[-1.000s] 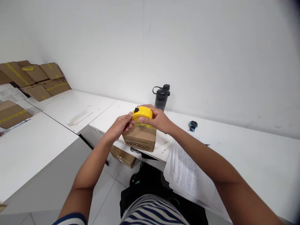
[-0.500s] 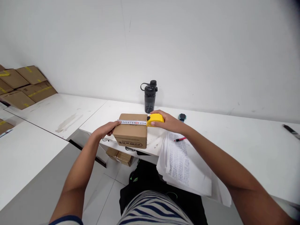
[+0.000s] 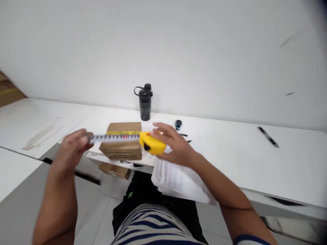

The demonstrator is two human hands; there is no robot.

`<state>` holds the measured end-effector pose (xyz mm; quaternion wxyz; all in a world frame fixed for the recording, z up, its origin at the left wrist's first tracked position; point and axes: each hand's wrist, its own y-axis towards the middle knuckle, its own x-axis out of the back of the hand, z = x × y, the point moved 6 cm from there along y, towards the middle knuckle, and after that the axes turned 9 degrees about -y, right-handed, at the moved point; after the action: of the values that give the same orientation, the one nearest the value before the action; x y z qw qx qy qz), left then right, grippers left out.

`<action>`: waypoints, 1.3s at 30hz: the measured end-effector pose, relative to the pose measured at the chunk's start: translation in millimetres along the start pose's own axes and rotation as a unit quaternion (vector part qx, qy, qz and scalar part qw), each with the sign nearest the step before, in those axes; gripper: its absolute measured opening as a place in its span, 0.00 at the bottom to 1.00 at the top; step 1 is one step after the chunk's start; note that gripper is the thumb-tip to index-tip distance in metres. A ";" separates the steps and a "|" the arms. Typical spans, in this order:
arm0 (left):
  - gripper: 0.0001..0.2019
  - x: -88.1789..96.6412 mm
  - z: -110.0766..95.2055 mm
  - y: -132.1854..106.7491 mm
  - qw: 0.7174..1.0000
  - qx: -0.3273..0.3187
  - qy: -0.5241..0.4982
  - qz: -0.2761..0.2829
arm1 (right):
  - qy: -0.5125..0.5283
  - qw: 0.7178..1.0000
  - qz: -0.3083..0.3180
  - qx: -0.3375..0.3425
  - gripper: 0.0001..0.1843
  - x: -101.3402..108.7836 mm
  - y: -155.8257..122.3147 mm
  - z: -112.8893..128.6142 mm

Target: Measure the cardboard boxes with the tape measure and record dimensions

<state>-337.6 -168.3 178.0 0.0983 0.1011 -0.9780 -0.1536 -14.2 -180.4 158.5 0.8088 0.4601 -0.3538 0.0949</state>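
From where I stand it's just one cam — worn on the head, facing forward and down at the left hand (image 3: 74,146) and right hand (image 3: 178,145), pretty close, wall (image 3: 191,51) beyond.

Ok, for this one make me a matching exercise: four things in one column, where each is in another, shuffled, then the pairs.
1. yellow tape measure
2. bottle
3. black-and-grey pen
4. papers

A. lying right of the watch
B. jutting over the table's front edge
C. in the right hand
D. upright near the wall

Pairs: 1-C, 2-D, 3-A, 4-B
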 end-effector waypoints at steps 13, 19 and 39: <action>0.38 -213.5 29.8 -107.0 0.920 -0.175 -0.221 0.272 | 0.067 0.980 -0.150 -0.114 0.52 -12.4 -112.2 37.9; 0.31 -277.9 71.8 -53.2 0.962 0.045 -0.175 0.205 | 0.031 0.963 0.028 -0.268 0.36 14.0 -109.8 -82.5; 0.25 -340.8 124.2 37.1 0.956 0.078 -0.159 0.234 | 0.190 0.880 -0.044 -0.434 0.35 -12.4 -146.2 -162.9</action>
<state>-44.3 -21.1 18.9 -0.0339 -0.1491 -0.9862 -0.0634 125.8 -127.8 -1.8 0.9823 0.0516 -0.1791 -0.0179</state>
